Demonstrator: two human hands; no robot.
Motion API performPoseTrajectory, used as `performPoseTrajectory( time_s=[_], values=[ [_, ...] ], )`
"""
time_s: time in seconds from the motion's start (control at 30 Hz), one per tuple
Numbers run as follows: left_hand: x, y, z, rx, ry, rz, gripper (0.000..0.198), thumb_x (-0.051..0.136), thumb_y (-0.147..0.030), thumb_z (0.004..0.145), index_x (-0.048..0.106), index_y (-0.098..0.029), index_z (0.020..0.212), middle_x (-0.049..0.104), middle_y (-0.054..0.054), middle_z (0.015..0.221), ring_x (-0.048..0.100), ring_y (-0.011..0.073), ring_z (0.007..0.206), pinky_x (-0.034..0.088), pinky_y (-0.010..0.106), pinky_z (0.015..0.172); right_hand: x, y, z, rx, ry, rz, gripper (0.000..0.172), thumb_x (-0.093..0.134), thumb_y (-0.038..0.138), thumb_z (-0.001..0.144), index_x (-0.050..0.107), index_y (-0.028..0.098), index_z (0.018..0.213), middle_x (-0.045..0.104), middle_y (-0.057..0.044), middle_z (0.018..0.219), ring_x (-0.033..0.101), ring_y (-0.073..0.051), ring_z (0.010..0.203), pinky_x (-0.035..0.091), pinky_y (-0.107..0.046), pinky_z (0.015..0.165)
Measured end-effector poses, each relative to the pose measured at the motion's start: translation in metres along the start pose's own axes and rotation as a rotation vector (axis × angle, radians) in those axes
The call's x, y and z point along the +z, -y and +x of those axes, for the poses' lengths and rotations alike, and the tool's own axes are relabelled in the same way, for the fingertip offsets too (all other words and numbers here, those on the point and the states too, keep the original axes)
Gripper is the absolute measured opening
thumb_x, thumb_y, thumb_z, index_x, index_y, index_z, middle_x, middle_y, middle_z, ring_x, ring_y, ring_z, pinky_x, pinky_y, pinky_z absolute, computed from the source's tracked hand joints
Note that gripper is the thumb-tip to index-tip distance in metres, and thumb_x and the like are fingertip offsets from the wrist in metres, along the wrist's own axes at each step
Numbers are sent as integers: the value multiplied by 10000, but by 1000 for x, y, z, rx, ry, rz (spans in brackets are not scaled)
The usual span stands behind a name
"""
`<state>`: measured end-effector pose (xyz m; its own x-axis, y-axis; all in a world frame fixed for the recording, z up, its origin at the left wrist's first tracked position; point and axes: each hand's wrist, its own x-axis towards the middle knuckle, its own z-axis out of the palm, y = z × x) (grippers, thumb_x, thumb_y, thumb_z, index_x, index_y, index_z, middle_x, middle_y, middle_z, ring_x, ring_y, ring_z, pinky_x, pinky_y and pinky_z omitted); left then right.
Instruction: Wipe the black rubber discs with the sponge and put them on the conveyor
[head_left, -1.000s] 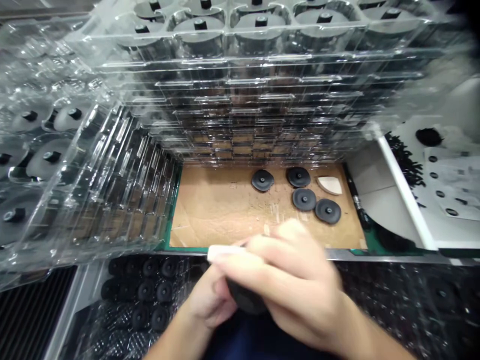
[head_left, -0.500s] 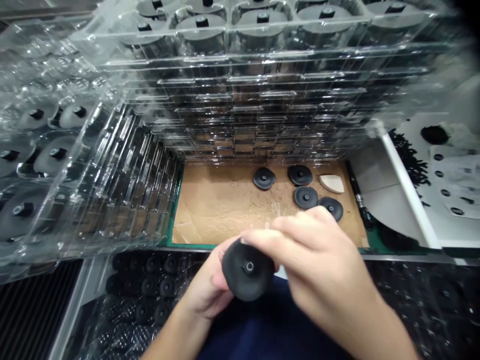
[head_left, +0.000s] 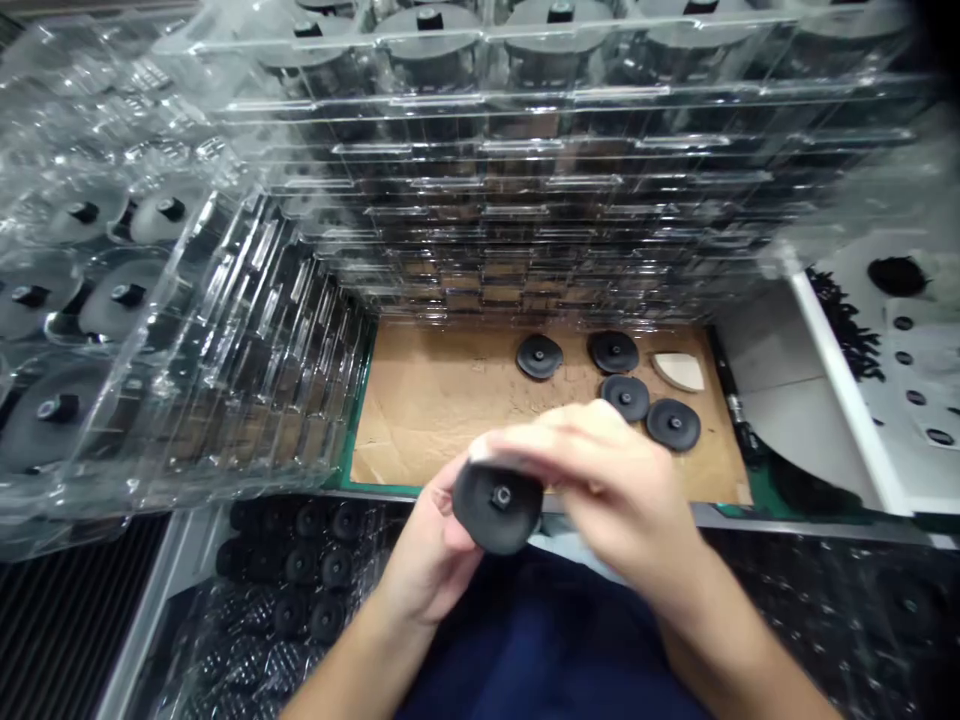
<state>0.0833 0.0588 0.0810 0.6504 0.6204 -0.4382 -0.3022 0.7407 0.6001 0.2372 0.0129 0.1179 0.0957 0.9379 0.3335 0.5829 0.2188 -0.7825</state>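
The right hand [head_left: 611, 475] has brought a pinched white piece [head_left: 479, 450] to the black disc [head_left: 498, 525] at eleven o'clock, likely rim work. The left hand [head_left: 426, 552] grips nine o'clock.

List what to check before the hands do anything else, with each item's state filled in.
1. Disc held in the left hand: ok.
2. Stem of that disc facing the camera: ok.
3. Firm grip by the right hand at the disc's upper edge: cannot tell, blurred.
4. Disc surface free of marks: cannot tell, blurred.
5. Four loose discs visible on the cardboard: ok.
6. Cardboard's near edge fully visible: not ok, the hands cover part of it.
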Motion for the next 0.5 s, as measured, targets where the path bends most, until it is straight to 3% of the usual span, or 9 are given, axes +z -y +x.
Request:
performPoseTrajectory(
  time_s=[0.13, 0.27, 0.37, 0.5],
  values=[
    [-13, 0, 1, 73, 47, -110, 608, 831, -453, 527, 674, -290, 1091, 684, 32, 1178, 684, 213, 947, 505, 303, 889, 19, -50, -26, 334, 13, -52, 230, 510, 196, 908, 676, 240, 1060, 711, -11, 953, 636, -156, 856, 449, -287, 755],
    [-17, -3, 0, 66, 27, -130, 599, 832, -438, 521, 681, -275, 1077, 717, 15, 1099, 665, 193, 993, 497, 256, 900, 48, -78, -57, 380, 69, -70, 224, 507, 260, 895, 726, 221, 924, 736, -34, 834, 672, -200, 802, 498, -311, 688],
    [-12, -5, 0, 42, 18, -142, 582, 847, -401, 520, 685, -277, 1065, 720, 3, 1086, 667, 186, 980, 512, 230, 861, 45, -68, -54, 418, 37, -78, 220, 523, 290, 892, 719, 210, 954, 734, -37, 834, 662, -177, 712, 504, -288, 631],
    [-5, -4, 1, 26, -14, -111, 550, 854, -310, 543, 676, -264, 1061, 714, 0, 1060, 670, 168, 903, 511, 223, 828, 20, -17, -21, 382, -189, -81, 236, 533, 261, 907, 650, 212, 1106, 704, -39, 1009, 602, -124, 646, 456, -241, 536]
  ],
)
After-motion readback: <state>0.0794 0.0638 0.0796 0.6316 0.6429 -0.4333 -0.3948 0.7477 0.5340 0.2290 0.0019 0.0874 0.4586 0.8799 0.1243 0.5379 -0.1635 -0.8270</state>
